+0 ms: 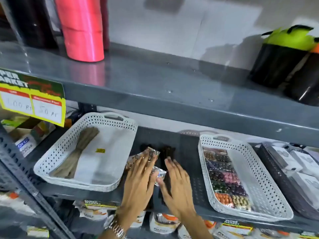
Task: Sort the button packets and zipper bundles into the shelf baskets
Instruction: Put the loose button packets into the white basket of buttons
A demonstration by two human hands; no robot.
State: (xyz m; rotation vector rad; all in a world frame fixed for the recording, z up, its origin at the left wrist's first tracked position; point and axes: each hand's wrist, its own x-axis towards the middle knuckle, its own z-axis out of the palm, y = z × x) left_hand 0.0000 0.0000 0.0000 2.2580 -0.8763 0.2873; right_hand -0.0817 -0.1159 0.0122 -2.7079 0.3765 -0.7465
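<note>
Button packets [145,157] loose on shelf [186,152], between baskets. Left hand [138,178] flat on them, fingers spread, nothing gripped. Right hand [177,183] open, thumb touching crinkly film. Light, slippery, floppy; best pinched at sealed edge. Left basket [57,152] held tan zipper bundle [77,152]. Right basket [269,183] held packets in rows.
</note>
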